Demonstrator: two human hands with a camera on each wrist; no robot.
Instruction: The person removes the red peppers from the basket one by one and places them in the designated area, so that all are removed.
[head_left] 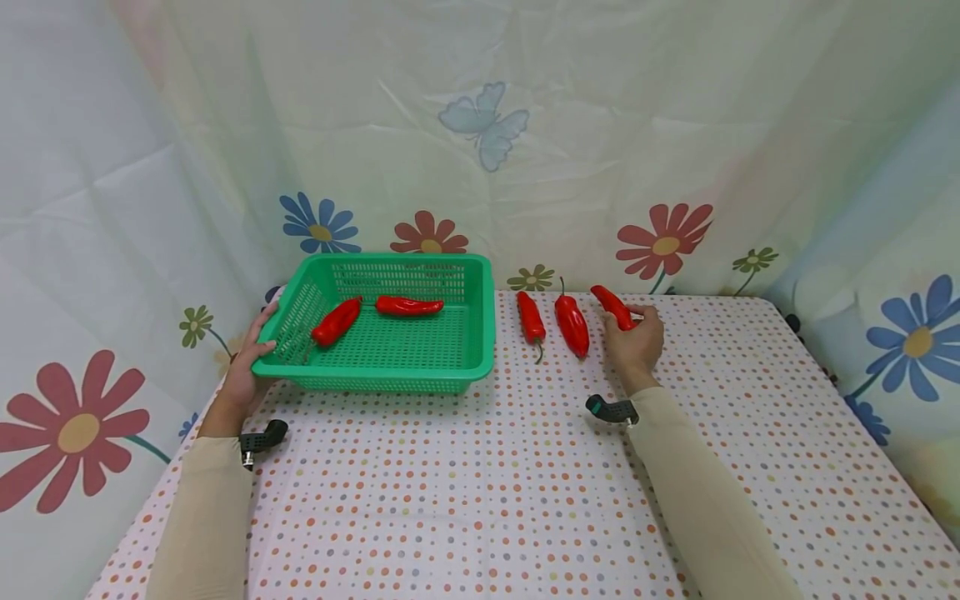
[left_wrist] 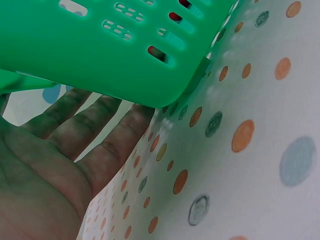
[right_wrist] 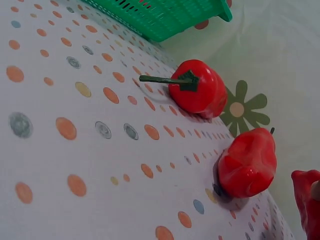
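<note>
Right hand (head_left: 636, 346) well off to the right of the basket (head_left: 375, 373), holding one pepper (head_left: 611, 305): thumb and fingers drawn in narrow on it. Left hand (head_left: 243, 371) at the basket's left side, near corner: fingers extended along the outer wall, thumb over the rim. I read that as steadying.

Step in hand, as I judge it: taking the pepper up. To do it well I'd pinch lightly, since the skin looks glossy and may slip, and lift straight before moving towards the basket, so as not to knock the two peppers lying between. Over the rim I'd go high, lower into the bare floor at the basket's right, and let go low. Left hand light, or the basket could tip.

Pepper against the grip: held near its near end, the longer part jutting past the fingers, away from the person and slanting towards the basket. I cannot tell whether it touches the cloth (head_left: 375, 517); my right-wrist feed catches only a slice of it at the edge.

Others: a stem-near pepper (head_left: 530, 321) just right of the basket; a stem-far pepper (head_left: 572, 327) beyond it, next to the right hand. Inside the basket, a slanted pepper (head_left: 337, 322) towards its left and a crosswise pepper (head_left: 409, 306) near its back wall.
</note>
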